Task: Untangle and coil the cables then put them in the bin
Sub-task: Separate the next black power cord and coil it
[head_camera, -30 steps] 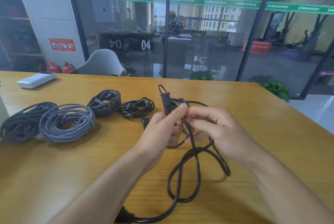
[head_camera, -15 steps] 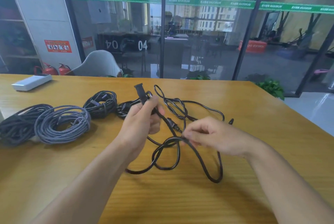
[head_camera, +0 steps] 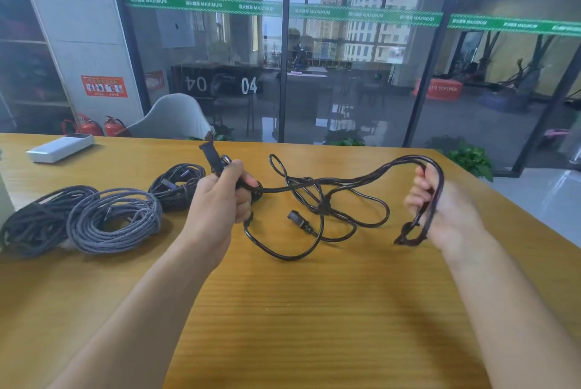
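Left hand (head_camera: 220, 200) fist-gripping the black power cable (head_camera: 317, 200) near its plug (head_camera: 210, 154), plug sticking up. Right hand (head_camera: 440, 209) has fingers curled round a doubled loop of it. Middle sags tangled onto the worktop (head_camera: 314, 310) (one connector (head_camera: 295, 218) lying there). Three coiled bundles (head_camera: 113, 219) sit left.

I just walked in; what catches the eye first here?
A tangled black cable stretched between two hands above the wooden table: the left hand grips its plug end, the right hand holds a loop. At the table's left lie coiled cables, a grey coil among them.
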Motion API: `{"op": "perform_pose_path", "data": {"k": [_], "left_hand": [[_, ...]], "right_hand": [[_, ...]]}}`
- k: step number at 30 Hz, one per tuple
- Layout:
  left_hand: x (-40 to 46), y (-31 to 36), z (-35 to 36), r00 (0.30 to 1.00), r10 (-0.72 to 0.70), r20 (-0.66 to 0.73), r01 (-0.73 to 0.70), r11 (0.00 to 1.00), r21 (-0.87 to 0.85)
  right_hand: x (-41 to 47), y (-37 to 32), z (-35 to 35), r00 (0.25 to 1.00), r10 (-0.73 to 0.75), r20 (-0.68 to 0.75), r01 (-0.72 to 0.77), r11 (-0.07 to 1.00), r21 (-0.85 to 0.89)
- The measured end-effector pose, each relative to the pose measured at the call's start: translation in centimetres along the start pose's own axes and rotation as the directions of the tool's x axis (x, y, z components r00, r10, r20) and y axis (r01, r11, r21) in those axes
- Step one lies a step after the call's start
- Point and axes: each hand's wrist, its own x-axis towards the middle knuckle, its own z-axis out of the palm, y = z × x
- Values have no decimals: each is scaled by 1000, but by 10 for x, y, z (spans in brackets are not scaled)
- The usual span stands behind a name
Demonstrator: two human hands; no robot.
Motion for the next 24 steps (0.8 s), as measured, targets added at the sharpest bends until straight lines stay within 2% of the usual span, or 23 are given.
{"op": "perform_pose_path", "data": {"k": [2, 5, 8, 12, 13, 14, 16, 17, 18, 20, 21, 23, 24], "left_hand": [[-2, -2, 5, 1000, 1, 1, -1, 1000, 23], [-1, -3, 6, 999, 10, -42, -8, 999, 39], [4, -3, -5, 995, 11, -100, -11, 1000, 7], [8, -5, -14, 995, -19, -101, 13, 998, -54], [8, -6, -14, 996, -23, -89, 18, 998, -57], [7, -6, -13, 997, -23, -74, 20, 999, -50], [5, -6, -9, 999, -19, -45, 18, 999, -29], [3, -6, -7, 999, -19, -29, 18, 1000, -23], [2, -6, -5, 1000, -21, -8, 21, 1000, -16], [-1, -5, -2, 998, -30, 48, 30, 1000, 3], [-2, -6, 0, 996, -32, 79, 31, 999, 18], [-3, -7, 3, 991, -36, 127, 30, 998, 52], [-3, -8, 3, 989, -39, 143, 30, 997, 66]], "right_hand": [[3, 3, -1, 996, -16, -90, 12, 999, -38], [-1, 5, -1, 990, -109, -89, 94, 983, -158], [-7, 6, 0, 975, -219, 31, 212, 886, -412], [-12, 5, 1, 956, -217, 196, 291, 763, -577], [-12, 5, 1, 949, -219, 229, 316, 677, -664], [-11, 7, -1, 932, -246, 266, 358, 518, -777], [-19, 14, 3, 836, -370, 405, 459, 69, -886], [-25, 17, 8, 761, -422, 493, 524, -47, -850], [-32, 21, 13, 717, -427, 550, 585, -59, -809], [-46, 30, 26, 742, -312, 594, 637, 51, -769], [-52, 36, 33, 778, -207, 593, 615, 54, -787], [-58, 44, 38, 840, -9, 543, 539, -107, -835], [-59, 45, 38, 861, 70, 504, 509, -116, -853]]}}
